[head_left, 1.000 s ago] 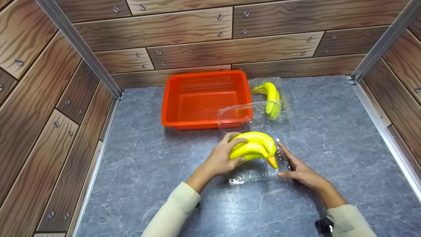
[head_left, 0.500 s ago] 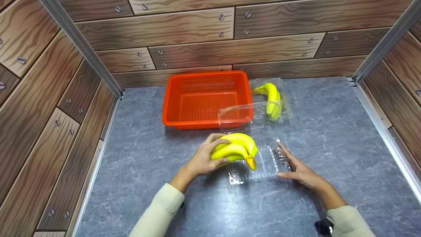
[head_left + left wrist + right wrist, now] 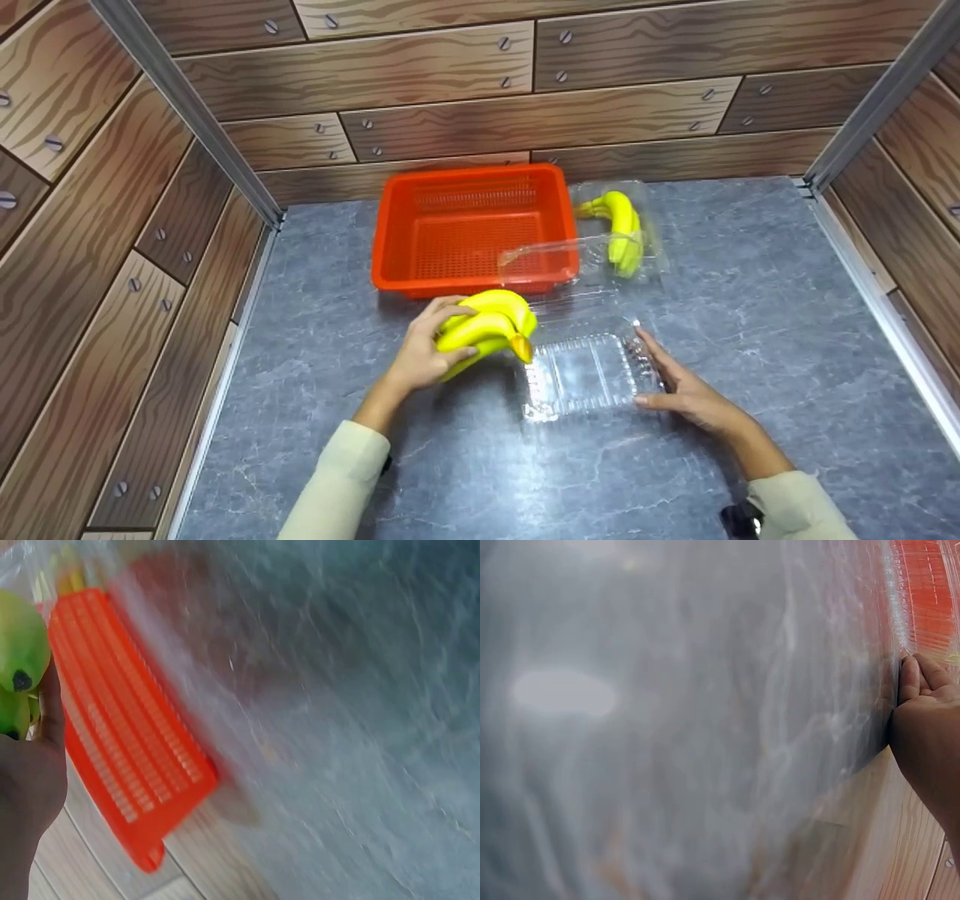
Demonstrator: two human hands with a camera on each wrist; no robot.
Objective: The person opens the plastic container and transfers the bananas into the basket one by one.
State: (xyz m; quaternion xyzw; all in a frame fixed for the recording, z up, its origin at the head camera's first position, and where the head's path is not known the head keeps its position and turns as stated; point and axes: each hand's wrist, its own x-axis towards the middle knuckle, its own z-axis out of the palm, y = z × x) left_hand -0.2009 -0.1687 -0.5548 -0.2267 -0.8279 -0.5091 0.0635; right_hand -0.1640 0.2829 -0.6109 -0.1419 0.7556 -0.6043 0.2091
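Note:
My left hand (image 3: 427, 345) grips a bunch of yellow bananas (image 3: 484, 326), its brown-orange stem pointing right, above the table to the left of a clear plastic clamshell box (image 3: 581, 375). In the left wrist view, the greenish, dark-tipped banana ends (image 3: 22, 645) show at the left edge. The box's base contains nothing, and its raised lid overlaps the basket's front right corner. At the box's right side, my right hand (image 3: 690, 394) touches the edge with thumb and forefinger spread. The right wrist view shows its fingertips (image 3: 909, 679) against the clear plastic.
A red-orange perforated basket (image 3: 382, 232) stands at the back near the wood-patterned wall (image 3: 450, 82). Right of it, another bunch of bananas (image 3: 622, 232) lies in a clear plastic box (image 3: 652, 255). Metal rails (image 3: 892, 315) border the grey marbled tabletop (image 3: 750, 300).
My left hand has carried the bananas left, from over the clear box to beside it, uncovering the base. My right hand has stayed at the box's right edge.

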